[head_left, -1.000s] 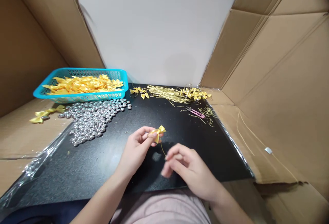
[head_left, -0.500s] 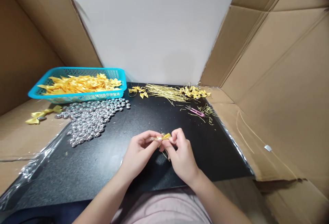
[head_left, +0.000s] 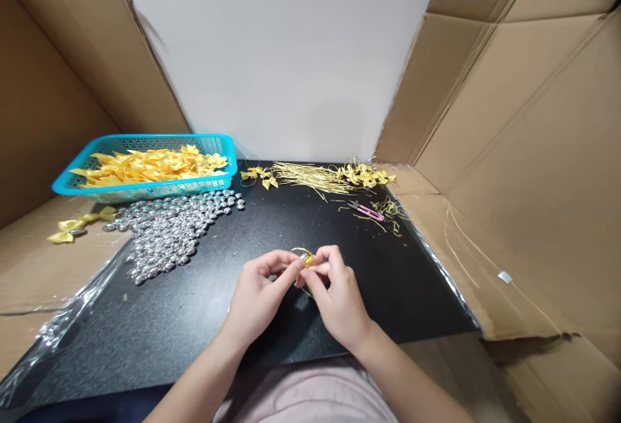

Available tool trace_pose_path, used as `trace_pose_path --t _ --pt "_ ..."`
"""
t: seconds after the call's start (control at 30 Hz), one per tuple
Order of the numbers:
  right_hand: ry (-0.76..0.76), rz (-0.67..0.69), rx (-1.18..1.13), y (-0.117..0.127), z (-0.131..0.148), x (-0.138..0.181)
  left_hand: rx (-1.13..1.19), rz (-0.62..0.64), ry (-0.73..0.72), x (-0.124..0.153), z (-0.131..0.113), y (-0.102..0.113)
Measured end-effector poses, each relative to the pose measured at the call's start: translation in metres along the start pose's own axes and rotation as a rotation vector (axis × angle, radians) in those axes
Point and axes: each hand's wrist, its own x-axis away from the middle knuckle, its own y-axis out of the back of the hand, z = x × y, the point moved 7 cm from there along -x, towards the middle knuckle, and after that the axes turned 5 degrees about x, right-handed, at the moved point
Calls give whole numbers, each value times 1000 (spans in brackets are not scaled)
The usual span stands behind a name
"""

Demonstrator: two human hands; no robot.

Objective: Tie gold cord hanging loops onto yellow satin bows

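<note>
Both hands pinch one small yellow bow [head_left: 306,259] — left hand [head_left: 257,297] and right hand [head_left: 339,300] meet right at it.

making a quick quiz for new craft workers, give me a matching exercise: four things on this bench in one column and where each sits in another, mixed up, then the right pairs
Things:
1. small yellow bow
2. turquoise basket
3. pink snips
4. silver beads

Places:
A. black mat, far right, beside thread scraps
B. pinched between the left hand and right hand
C. heaped on the mat's left side, in front of the basket
D. far left, filled with yellow ribbon pieces

Pairs: 1-B, 2-D, 3-A, 4-C
</note>
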Motion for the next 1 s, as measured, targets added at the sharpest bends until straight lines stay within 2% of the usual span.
trace_pose_path --t 0.1,0.2,0.27,0.4,0.57,0.67,0.73,0.83,0.9,1.0 --pt "47 -104 58 10 4 0 -137 -86 -110 3 -8 5" --pt "206 -187 120 19 17 1 -181 -94 -172 5 -9 4" --pt "299 -190 90 21 23 2 -157 -110 -183 6 -6 4" --pt "359 -206 40 26 27 6 -118 -124 -184 7 -2 4" --pt "476 -126 109 26 37 12 -139 -158 -215 10 -5 7" --pt "478 -145 208 26 39 13 -235 -228 -334 15 -13 10" --pt "492 -250 261 31 44 17 -335 -255 -452 20 -19 9" --pt "617 -402 278 39 58 28 -510 -274 -649 29 -26 3" --pt "618 -364 272 38 62 28 -603 -288 -751 34 -29 -1" --pt "457 -227 343 29 53 17 -646 -315 -808 37 -30 -2"
